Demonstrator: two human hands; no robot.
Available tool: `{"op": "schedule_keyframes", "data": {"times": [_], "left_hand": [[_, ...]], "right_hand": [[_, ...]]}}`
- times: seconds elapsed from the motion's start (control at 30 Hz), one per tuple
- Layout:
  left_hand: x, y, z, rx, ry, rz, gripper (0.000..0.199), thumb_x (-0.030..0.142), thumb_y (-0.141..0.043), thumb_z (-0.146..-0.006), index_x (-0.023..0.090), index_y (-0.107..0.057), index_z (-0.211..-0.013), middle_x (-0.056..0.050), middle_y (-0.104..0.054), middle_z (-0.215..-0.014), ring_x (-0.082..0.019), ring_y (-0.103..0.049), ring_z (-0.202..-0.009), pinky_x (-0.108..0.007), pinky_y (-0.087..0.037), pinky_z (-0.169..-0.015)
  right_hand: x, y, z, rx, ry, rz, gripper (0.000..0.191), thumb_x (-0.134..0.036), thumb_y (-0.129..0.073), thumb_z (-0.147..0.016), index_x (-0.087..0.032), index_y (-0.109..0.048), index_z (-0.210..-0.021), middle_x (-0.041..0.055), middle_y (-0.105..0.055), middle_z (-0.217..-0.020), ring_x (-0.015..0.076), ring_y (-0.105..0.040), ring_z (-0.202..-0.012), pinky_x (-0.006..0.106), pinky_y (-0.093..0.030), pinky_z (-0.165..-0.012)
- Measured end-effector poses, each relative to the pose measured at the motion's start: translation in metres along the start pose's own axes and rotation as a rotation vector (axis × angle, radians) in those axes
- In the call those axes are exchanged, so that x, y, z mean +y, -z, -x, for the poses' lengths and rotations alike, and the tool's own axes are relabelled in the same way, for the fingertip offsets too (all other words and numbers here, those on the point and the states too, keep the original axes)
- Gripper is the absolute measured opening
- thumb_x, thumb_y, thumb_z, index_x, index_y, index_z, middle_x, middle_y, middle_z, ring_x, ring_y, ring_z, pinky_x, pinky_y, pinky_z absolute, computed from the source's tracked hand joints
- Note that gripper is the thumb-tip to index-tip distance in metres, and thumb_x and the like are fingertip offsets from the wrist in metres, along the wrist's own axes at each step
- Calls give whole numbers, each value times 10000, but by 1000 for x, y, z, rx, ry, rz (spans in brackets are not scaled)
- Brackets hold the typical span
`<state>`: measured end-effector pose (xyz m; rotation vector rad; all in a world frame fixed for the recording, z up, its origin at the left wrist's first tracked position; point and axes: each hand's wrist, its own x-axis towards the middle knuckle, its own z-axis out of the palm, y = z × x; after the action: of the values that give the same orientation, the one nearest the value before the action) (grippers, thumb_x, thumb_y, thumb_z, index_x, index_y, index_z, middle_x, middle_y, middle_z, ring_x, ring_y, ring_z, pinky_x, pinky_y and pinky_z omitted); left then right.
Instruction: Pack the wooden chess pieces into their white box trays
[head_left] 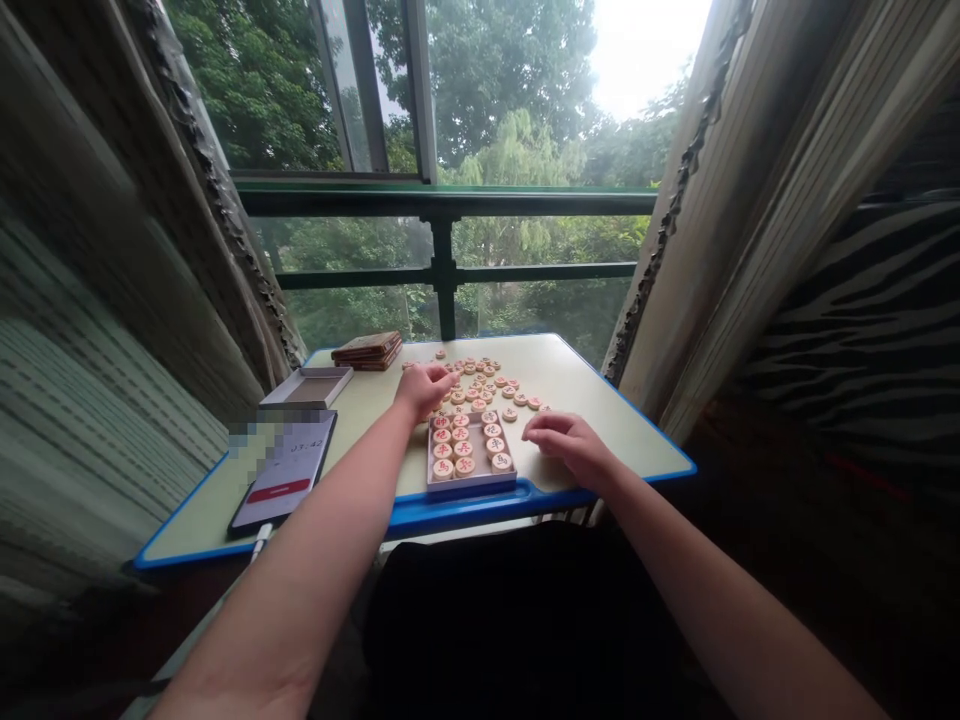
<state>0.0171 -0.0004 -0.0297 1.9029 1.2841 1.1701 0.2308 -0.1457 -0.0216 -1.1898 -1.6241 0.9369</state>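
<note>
Since the left hand (426, 388) is out past the far-left corner of the open box (472, 481), it's the nearer of the 2 to the main pile of loose round pieces (478, 405). The pile sits just beyond the box on the worktop (607, 400), and from the left grip it spreads off to the right, with its fingertips right at the left side of it. That grip has thumb and fingers drawn in close, but I honestly can't tell if there's a piece pinched in there.

The right hand (570, 445) is just right of the box, fingers loosely curled and aimed back toward it. No piece shows in that grip, though I can't make out whether the tips touch. It's got the shorter reach to the single piece (510, 414) by the box's far-right corner.

Inside the box, pieces stand in 3 columns of 4 running away from the person, with a gap between the middle and right columns. Left of the box there's a phone (300, 470), and beyond the phone an empty shallow tray (306, 388), tbh well off from both hands.
</note>
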Motion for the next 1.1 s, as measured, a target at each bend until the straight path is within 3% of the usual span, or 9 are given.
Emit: {"op": "schedule_keyframes", "data": {"times": [0.1, 0.2, 0.3, 0.47, 0.6, 0.73, 0.93, 1.1], "left_hand": [[-5, 2, -2, 19, -89, -163, 242, 407, -625, -655, 184, -700, -714, -51, -693, -747, -185, -610, -732, -270, -463, -660], [-9, 3, -6, 40, -142, -199, 261, 409, -597, -683, 185, -707, -762, -73, -683, -950, -216, -598, -914, -304, -449, -818], [-13, 1, -11, 66, -144, -208, 243, 390, -581, -696, 186, -704, -745, -71, -670, -980, -219, -586, -949, -315, -431, -869], [-19, 1, -15, 99, -73, -245, 201, 304, -557, -705, 184, -711, -755, -76, -676, -931, -223, -594, -900, -315, -442, -838], [-22, 0, -16, 45, -69, -294, 157, 267, -587, -683, 192, -715, -734, -82, -681, -938, -241, -588, -930, -319, -432, -875], [-27, 0, -18, 75, -81, -321, 187, 220, -557, -697, 193, -721, -782, -79, -681, -986, -239, -586, -964, -311, -431, -885], [-39, 2, -18, -13, 10, -348, 303, 112, -494, -639, 197, -732, -806, -74, -710, -859, -221, -620, -796, -291, -468, -724], [-37, 3, -18, 14, 75, -236, 322, 84, -482, -615, 179, -727, -802, -83, -707, -814, -210, -618, -712, -304, -470, -665]], "right_hand": [[6, 15, -7, 135, -8, 151, 256, -369, -536, -757, -166, -637, -874, 22, -581, -743, 126, -491, -613, 276, -405, -599], [16, 34, -12, 204, 138, 561, 251, -309, -589, -719, -186, -660, -927, 53, -573, -843, 179, -529, -775, 335, -432, -752], [26, 42, -14, 201, 176, 728, 344, -322, -621, -711, -199, -638, -1031, 83, -554, -987, 235, -510, -972, 398, -401, -895], [31, 37, -13, 65, 175, 764, 203, -296, -588, -751, -201, -671, -910, 82, -554, -1012, 230, -513, -994, 391, -392, -926], [29, 38, -13, 38, 193, 761, 161, -224, -577, -736, -205, -678, -860, 72, -586, -966, 220, -525, -945, 380, -408, -890], [29, 40, -13, 14, 206, 754, 172, -175, -558, -726, -212, -674, -848, 56, -614, -918, 212, -523, -916, 371, -419, -857], [30, 34, -19, 50, 200, 795, 149, -328, -611, -749, -205, -665, -814, 66, -579, -913, 212, -511, -907, 383, -417, -857], [11, 39, -44, -70, 224, 854, 230, -376, -628, -749, -201, -661, -895, 81, -586, -970, 227, -504, -948, 390, -416, -852]]}}
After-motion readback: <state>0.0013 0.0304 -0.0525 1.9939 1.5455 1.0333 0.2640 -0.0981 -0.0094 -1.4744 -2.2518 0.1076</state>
